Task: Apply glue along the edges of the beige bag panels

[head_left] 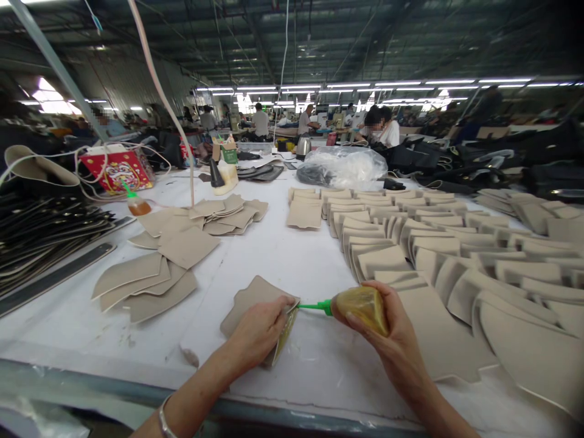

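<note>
On the white tabletop (255,252), my left grip (258,328) pinches a beige piece (253,295) while my right grip (396,340) clasps the yellowish bottle (360,307), green nozzle (325,306) at the piece's edge: apparently gluing, calling next for steady pressure.

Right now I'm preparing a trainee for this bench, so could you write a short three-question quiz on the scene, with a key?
1. Multiple choice: what does the right grip hold? (a) a kettle; (b) a squeeze bottle; (c) a cardboard box.

2. True or false: the green nozzle points toward the beige piece that the left grip holds.

3. Short answer: which of the person's own wrists wears the bracelet?

Key: 1. b; 2. True; 3. Left.
</note>
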The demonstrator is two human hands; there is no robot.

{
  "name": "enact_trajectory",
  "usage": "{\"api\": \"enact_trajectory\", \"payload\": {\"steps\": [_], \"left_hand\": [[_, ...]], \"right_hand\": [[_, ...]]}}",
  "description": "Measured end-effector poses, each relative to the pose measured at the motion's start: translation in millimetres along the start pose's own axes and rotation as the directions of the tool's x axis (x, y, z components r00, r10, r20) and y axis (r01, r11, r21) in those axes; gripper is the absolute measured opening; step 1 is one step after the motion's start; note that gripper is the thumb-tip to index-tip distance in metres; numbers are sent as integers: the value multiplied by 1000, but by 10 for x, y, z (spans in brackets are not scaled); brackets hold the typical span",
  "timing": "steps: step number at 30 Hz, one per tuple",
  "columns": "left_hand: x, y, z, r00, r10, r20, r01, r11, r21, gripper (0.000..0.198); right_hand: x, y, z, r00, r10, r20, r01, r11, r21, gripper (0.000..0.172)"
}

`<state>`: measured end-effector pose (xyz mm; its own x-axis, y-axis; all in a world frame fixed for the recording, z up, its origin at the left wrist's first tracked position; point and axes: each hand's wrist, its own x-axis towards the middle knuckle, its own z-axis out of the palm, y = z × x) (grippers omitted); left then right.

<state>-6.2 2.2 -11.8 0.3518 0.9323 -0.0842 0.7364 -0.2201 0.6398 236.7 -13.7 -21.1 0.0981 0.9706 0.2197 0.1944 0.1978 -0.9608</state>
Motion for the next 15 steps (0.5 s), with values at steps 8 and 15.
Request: {"api": "enact_trajectory", "payload": {"steps": [8, 15], "left_hand": [[9, 24, -17, 1000, -20, 13, 20, 1000, -4, 41], [-2, 13, -30, 1000, -13, 9, 13, 1000, -15, 41]], "right_hand": [[-212, -54, 90, 991, 117, 59, -119, 992, 34, 57], [-225, -24, 108, 988, 145, 58, -150, 984, 95, 62]]}}
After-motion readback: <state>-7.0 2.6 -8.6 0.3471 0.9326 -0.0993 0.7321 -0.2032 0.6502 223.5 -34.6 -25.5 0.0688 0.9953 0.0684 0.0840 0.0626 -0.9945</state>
